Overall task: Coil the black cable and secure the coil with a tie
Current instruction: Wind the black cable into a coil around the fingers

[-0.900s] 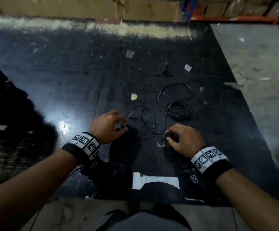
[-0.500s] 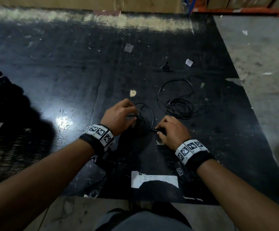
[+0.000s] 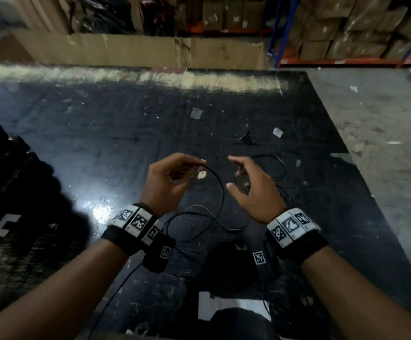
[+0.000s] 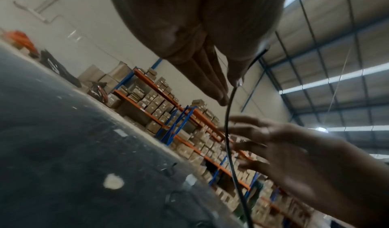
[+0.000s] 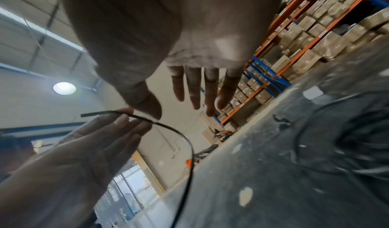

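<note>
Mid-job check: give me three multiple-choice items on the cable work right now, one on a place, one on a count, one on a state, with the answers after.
1. Where is the cable end?
A. Under the paper slip
B. Pinched in the left hand
C. Inside a box

2. How many hands hold the cable?
A. One
B. Two
C. None

3. How is the right hand?
A. Fist shut on the cable
B. Flat on the table
C. Open in the air, fingers spread

Answers:
1 B: the left hand pinches the cable near its cut end, above the table.
2 A: only the left grips it.
3 C: the right hand is raised beside the cable, fingers spread, gripping nothing.
</note>
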A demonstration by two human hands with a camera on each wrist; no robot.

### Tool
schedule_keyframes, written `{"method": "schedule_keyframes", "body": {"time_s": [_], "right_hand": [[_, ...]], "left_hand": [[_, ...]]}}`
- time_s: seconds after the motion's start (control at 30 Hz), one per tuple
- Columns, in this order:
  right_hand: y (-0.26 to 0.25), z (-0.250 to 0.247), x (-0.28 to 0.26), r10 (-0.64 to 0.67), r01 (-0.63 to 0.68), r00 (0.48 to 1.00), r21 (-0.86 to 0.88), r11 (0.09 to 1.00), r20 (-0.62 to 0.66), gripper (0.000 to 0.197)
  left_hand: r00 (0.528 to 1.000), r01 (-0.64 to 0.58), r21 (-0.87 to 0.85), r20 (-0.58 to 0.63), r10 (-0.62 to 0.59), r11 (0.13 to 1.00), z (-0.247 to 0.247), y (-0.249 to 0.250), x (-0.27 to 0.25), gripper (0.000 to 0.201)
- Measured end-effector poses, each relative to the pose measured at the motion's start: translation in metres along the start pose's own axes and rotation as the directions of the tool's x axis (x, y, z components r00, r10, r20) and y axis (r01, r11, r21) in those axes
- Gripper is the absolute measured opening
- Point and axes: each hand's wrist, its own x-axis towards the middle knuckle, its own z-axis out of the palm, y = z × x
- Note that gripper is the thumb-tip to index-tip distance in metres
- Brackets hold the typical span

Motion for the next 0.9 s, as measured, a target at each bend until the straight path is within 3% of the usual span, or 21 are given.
{"method": "schedule_keyframes", "body": {"time_s": [0.07, 0.17, 0.27, 0.37, 0.47, 0.57, 0.67, 0.77, 0.83, 0.9], "right_hand": [[-0.018, -0.004, 0.017, -0.050, 0.047, 0.992, 0.027, 0.999, 0.114, 0.062], [-0.030, -0.009, 0.033, -0.081, 0.073, 0.988, 0.066, 0.995, 0.128, 0.025], [-0.033, -0.014, 0.034, -0.035, 0.027, 0.999, 0.208, 0.978, 0.035, 0.018], [-0.034, -0.018, 0.030, 0.001, 0.040, 0.982, 0.214, 0.976, -0.190, 0.022], [-0.036, -0.013, 0.023, 0.013, 0.029, 0.925, 0.105, 0.994, -0.381, 0.027], [-0.039, -0.004, 0.015, -0.116, 0.078, 0.874, -0.099, 0.992, -0.472, 0.031], [-0.037, 0.002, 0.012, -0.371, 0.188, 0.816, -0.403, 0.896, -0.444, 0.035], [-0.025, 0.007, 0.010, -0.490, 0.280, 0.790, -0.494, 0.823, -0.368, 0.040], [-0.025, 0.008, 0.002, -0.469, 0.322, 0.825, -0.419, 0.849, -0.314, 0.038], [-0.032, 0.007, -0.006, -0.282, 0.285, 0.921, -0.029, 0.958, -0.267, 0.021]], "left_hand": [[0.999, -0.028, -0.088, 0.012, 0.029, 0.996, 0.005, 0.014, 0.004, 0.014], [0.997, -0.075, -0.077, -0.001, 0.075, 0.994, 0.005, 0.027, 0.008, 0.015], [1.000, -0.016, -0.108, -0.005, 0.015, 0.994, 0.000, 0.028, 0.007, 0.022], [0.986, 0.162, -0.216, 0.079, -0.148, 0.963, -0.002, 0.023, -0.001, 0.031], [0.954, 0.271, -0.235, 0.197, -0.227, 0.933, 0.005, 0.021, -0.010, 0.040], [0.943, 0.284, -0.267, 0.253, -0.217, 0.921, 0.022, 0.034, -0.010, 0.042], [0.962, 0.260, -0.337, 0.174, -0.212, 0.905, 0.037, 0.052, 0.000, 0.035], [0.960, 0.261, -0.398, 0.010, -0.280, 0.880, 0.040, 0.059, 0.012, 0.038], [0.941, 0.303, -0.491, 0.019, -0.337, 0.817, 0.040, 0.063, 0.017, 0.037], [0.915, 0.360, -0.575, 0.063, -0.399, 0.734, 0.036, 0.068, 0.021, 0.042]]}}
